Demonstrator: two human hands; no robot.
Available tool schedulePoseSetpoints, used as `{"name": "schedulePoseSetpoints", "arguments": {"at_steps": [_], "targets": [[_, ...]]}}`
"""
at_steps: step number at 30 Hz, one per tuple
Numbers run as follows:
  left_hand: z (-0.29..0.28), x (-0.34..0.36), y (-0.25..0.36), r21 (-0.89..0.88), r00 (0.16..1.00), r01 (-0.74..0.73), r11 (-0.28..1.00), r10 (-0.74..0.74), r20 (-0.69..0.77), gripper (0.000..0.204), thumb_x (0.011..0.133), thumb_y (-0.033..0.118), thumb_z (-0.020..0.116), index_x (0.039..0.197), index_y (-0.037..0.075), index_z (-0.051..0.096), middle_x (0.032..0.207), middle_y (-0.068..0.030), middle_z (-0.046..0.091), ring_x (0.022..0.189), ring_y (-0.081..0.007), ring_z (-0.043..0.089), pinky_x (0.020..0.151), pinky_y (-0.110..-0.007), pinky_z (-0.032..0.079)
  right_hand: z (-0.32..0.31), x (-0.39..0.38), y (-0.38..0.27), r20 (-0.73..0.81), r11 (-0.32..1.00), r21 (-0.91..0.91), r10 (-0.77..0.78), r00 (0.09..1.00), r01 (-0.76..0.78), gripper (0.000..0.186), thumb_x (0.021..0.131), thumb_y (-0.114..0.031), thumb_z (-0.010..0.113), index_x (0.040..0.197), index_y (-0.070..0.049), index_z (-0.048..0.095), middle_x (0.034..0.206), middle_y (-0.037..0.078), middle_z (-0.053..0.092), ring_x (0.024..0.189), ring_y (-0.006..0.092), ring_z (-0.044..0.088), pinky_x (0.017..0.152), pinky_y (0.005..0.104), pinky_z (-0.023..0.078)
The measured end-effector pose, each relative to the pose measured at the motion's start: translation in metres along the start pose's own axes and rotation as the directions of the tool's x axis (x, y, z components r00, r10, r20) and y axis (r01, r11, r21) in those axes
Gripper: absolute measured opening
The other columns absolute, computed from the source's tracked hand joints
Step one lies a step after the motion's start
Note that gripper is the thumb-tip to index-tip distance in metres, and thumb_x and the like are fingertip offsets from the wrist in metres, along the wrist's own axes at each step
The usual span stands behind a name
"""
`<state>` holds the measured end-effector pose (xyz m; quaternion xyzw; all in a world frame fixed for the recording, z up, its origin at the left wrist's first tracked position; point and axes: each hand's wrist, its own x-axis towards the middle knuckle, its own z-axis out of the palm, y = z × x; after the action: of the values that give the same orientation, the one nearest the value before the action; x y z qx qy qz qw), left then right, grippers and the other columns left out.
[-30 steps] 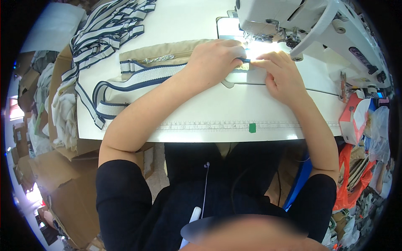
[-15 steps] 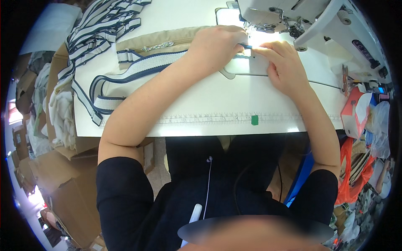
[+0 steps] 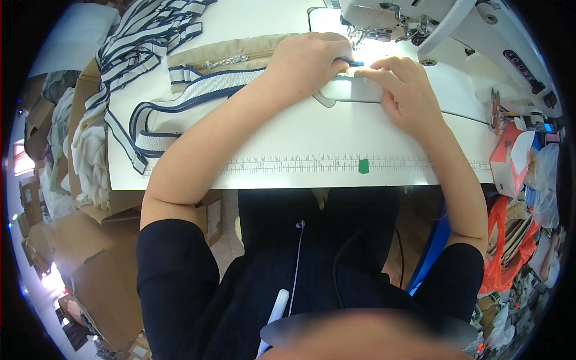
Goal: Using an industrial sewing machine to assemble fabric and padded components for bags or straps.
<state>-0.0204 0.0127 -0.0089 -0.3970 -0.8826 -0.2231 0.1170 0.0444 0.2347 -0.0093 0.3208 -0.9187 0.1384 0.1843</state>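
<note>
At the sewing machine's point(image 3: 447, 30) lit needle area, my left hand point(image 3: 303, 67) pinches a small navy strap end point(image 3: 355, 62); its fingertips are partly hidden. My right hand point(image 3: 408, 96) is just right of it, index finger reaching to the lit work, thumb apart and bent below; exact contact is unclear. A beige fabric piece point(image 3: 252, 47) with a zipper and a speckled cord point(image 3: 225, 62) runs leftward from under my left hand. A navy-edged white webbing strap point(image 3: 225, 83) lies along its near side and loops down beside my left forearm.
Striped straps point(image 3: 135, 42) pile at the back left, beside cardboard boxes point(image 3: 108, 282) and white cloth point(image 3: 93, 168). At right are scissors point(image 3: 495, 111), a red-and-white box point(image 3: 504, 162) and an orange bag point(image 3: 498, 252). A printed ruler point(image 3: 288, 165) with a green marker runs along the table's front.
The tabletop and machine appear higher in the picture, as the view has shifted. Both hands remain by the needle, the left still pinching, the right index fingertip slightly readjusted.
</note>
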Motion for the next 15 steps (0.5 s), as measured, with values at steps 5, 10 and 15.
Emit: {"name": "schedulePoseSetpoints", "arguments": {"at_steps": [5, 10, 15], "targets": [[0.004, 0.002, -0.005, -0.042, 0.989, -0.080, 0.996, 0.074, -0.129, 0.012, 0.084, 0.022, 0.065, 0.091, 0.013, 0.068, 0.090, -0.0027, 0.069, 0.083, -0.0255, 0.067, 0.070, -0.038, 0.053, 0.003, 0.001, 0.000, 0.044, 0.999, -0.035, 0.025, 0.999, -0.024, 0.044, 0.074, 0.003, 0.057, 0.112, -0.017, 0.068, 0.112, 0.002, 0.057, 0.101, 0.0195, 0.055, 0.091, 0.0376, 0.041], [-0.002, 0.016, -0.013, -0.066, 0.999, -0.015, 0.998, 0.012, -0.053, 0.017, 0.085, 0.026, 0.063, 0.094, 0.013, 0.069, 0.092, -0.0040, 0.071, 0.085, -0.0256, 0.067, 0.072, -0.039, 0.052, 0.004, 0.006, 0.002, 0.024, 0.996, -0.055, 0.067, 0.997, -0.065, 0.046, 0.075, 0.003, 0.057, 0.115, -0.016, 0.067, 0.113, 0.001, 0.056, 0.105, 0.0185, 0.053, 0.092, 0.0385, 0.040], [-0.003, 0.020, -0.016, -0.093, 0.992, 0.117, 0.989, -0.112, 0.053, 0.024, 0.086, 0.020, 0.060, 0.099, 0.003, 0.071, 0.102, -0.0142, 0.070, 0.091, -0.0327, 0.067, 0.081, -0.039, 0.052, 0.009, 0.007, 0.001, 0.012, 0.994, -0.083, 0.065, 0.998, -0.064, 0.047, 0.076, 0.001, 0.056, 0.119, -0.016, 0.065, 0.116, 0.001, 0.057, 0.105, 0.0194, 0.053, 0.092, 0.0389, 0.040]]}}
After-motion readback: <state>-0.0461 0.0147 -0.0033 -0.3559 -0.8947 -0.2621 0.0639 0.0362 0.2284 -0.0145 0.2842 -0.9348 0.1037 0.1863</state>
